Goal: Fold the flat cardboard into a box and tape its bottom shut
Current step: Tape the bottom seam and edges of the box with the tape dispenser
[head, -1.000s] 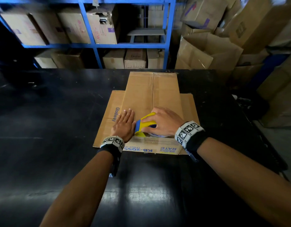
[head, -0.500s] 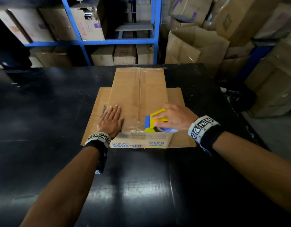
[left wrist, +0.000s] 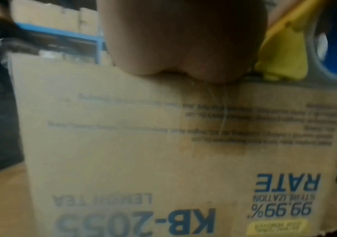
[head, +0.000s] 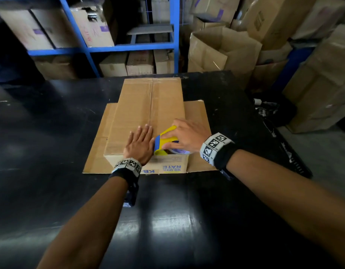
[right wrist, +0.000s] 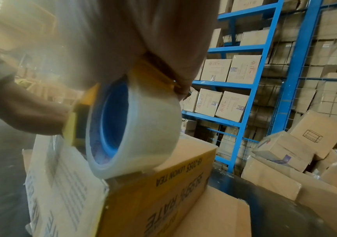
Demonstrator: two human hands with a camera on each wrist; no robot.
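On the box (head: 148, 105), right hand (head: 184, 135) grips tape dispenser (head: 165, 141).

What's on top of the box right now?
The left hand lies flat on the box, beside the tape dispenser that the right hand holds at the near edge. The seam beneath them is covered.

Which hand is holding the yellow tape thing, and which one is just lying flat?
The right hand grips the yellow tape dispenser at the near end of the box. The left hand holds nothing: it presses flat on the box top, fingers straight.
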